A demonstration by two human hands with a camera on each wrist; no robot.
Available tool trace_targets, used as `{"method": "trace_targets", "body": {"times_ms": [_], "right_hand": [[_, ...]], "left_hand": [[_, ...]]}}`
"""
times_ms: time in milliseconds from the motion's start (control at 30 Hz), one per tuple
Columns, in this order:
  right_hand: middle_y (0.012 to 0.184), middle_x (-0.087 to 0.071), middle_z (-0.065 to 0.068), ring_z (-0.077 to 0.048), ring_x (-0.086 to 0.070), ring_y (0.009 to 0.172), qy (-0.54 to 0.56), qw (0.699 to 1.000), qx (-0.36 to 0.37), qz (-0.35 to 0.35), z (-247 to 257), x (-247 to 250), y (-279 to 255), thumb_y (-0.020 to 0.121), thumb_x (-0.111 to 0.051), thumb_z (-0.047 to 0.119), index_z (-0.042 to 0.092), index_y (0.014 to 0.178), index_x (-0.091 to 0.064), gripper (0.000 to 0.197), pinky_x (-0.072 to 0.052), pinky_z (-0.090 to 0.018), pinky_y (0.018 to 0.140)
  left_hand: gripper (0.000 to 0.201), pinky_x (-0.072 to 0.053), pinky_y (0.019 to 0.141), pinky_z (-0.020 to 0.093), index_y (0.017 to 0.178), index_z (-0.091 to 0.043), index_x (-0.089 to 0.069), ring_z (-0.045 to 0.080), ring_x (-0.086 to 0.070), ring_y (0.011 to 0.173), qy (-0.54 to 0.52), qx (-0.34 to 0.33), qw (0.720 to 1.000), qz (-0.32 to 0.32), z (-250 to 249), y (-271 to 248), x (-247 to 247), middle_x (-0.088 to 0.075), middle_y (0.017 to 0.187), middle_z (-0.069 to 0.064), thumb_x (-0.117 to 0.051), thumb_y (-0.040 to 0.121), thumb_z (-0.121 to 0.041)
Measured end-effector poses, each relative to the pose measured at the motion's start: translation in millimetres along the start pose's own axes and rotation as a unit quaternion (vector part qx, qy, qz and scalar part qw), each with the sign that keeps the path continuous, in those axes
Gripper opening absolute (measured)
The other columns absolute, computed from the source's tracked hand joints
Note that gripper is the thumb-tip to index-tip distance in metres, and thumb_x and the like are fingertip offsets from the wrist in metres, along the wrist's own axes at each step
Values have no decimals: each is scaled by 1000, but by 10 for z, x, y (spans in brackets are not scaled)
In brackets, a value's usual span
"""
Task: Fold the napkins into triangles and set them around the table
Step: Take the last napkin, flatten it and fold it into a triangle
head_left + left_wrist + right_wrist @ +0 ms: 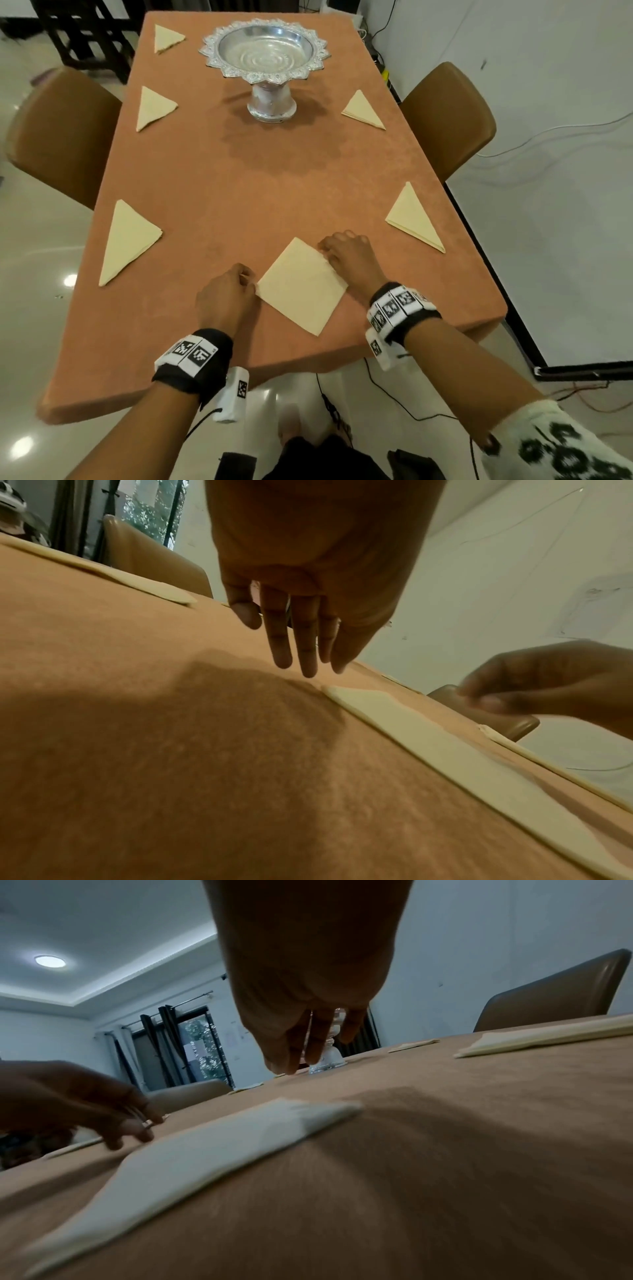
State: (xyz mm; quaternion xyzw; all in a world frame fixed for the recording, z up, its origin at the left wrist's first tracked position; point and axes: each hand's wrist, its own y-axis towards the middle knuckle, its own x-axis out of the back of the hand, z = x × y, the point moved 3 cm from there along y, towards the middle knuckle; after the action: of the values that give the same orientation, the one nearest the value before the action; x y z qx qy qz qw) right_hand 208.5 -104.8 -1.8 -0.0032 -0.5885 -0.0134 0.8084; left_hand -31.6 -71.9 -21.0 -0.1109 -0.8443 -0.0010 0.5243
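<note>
A square cream napkin (301,286) (428,739) (212,1150) lies flat, turned like a diamond, near the front edge of the orange table (239,185). My left hand (248,277) (301,664) has its straight fingers at the napkin's left corner and holds nothing. At the napkin's upper right edge is my right hand (329,246) (301,1058), fingers hanging loosely and not gripping. Several folded triangle napkins lie around the table: along the left side (128,240), (154,107), (168,38) and along the right side (414,219), (364,110).
A silver pedestal bowl (263,51) stands at the far middle of the table. Brown chairs flank the table at the left (61,137) and right (445,120). Cables (394,404) run over the floor below the front edge.
</note>
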Motion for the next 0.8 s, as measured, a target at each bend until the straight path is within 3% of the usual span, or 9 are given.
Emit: {"method": "trace_targets", "body": {"times_ms": [133, 200, 267, 467, 500, 567, 633, 733, 800], "right_hand": [[98, -64, 9, -13, -52, 97, 38, 996, 83, 16, 74, -142, -663, 89, -58, 32, 26, 100, -69, 16, -34, -35, 84], [87, -64, 11, -13, -58, 84, 4, 989, 144, 30, 157, -273, -844, 82, -54, 43, 29, 90, -71, 24, -45, -34, 74], [84, -65, 13, -11, -60, 78, -22, 983, 179, 36, 198, -393, -920, 78, -46, 49, 30, 86, -71, 32, -46, -27, 68], [82, -63, 9, -14, -57, 76, -67, 972, 223, -13, 231, -503, -920, 79, -68, 30, 24, 81, -68, 6, -32, -27, 67], [81, -62, 8, -15, -57, 76, -62, 973, 224, -7, 244, -487, -897, 81, -66, 29, 24, 80, -67, 5, -31, -27, 68], [83, -63, 6, -16, -57, 80, -14, 979, 202, 11, 276, -394, -829, 87, -55, 29, 21, 83, -66, 15, -39, -31, 70], [91, -65, 3, -15, -56, 87, 92, 986, 126, 60, 260, -279, -712, 93, -53, 25, 18, 91, -66, 15, -41, -33, 75], [88, -63, 10, -3, -54, 80, 214, 971, 33, 103, 167, -172, -461, 94, -55, 24, 19, 94, -63, 9, -41, -22, 71], [81, -58, 16, 5, -50, 72, 237, 963, 4, 126, 115, -110, -242, 94, -56, 22, 15, 98, -64, 11, -37, -11, 65]], "left_hand": [[26, -43, 78, 38, 115, -25, -63, 25, -56, 101, 82, -86, 993, -11, 78, -99, -6, -65, 113, -1, -59, 90, -31], [26, -40, 77, 38, 115, -25, -66, 23, -55, 102, 106, -138, 985, -9, 106, -196, -56, -64, 117, -3, -61, 89, -28], [25, -38, 75, 39, 112, -25, -69, 24, -55, 99, 126, -179, 976, -13, 127, -276, -108, -66, 117, -2, -63, 88, -24], [27, -39, 74, 40, 113, -23, -69, 26, -56, 97, 144, -196, 970, -8, 133, -347, -109, -66, 118, 1, -61, 88, -19], [26, -40, 73, 40, 111, -22, -70, 27, -56, 96, 144, -202, 969, -10, 124, -343, -101, -66, 116, 1, -63, 87, -18], [23, -41, 72, 40, 107, -21, -70, 27, -57, 95, 142, -213, 967, -16, 107, -318, -77, -66, 115, 3, -67, 84, -19], [25, -43, 75, 41, 109, -21, -69, 27, -56, 99, 128, -227, 965, -10, 84, -281, -50, -64, 118, 4, -66, 84, -27], [52, -45, 85, 42, 119, -21, -64, 25, -55, 108, 84, -266, 959, 52, 20, -250, -60, -61, 125, 2, -45, 83, -55], [63, -43, 89, 38, 122, -21, -62, 21, -54, 109, 58, -256, 960, 93, -18, -209, -93, -62, 123, -1, -41, 81, -64]]}}
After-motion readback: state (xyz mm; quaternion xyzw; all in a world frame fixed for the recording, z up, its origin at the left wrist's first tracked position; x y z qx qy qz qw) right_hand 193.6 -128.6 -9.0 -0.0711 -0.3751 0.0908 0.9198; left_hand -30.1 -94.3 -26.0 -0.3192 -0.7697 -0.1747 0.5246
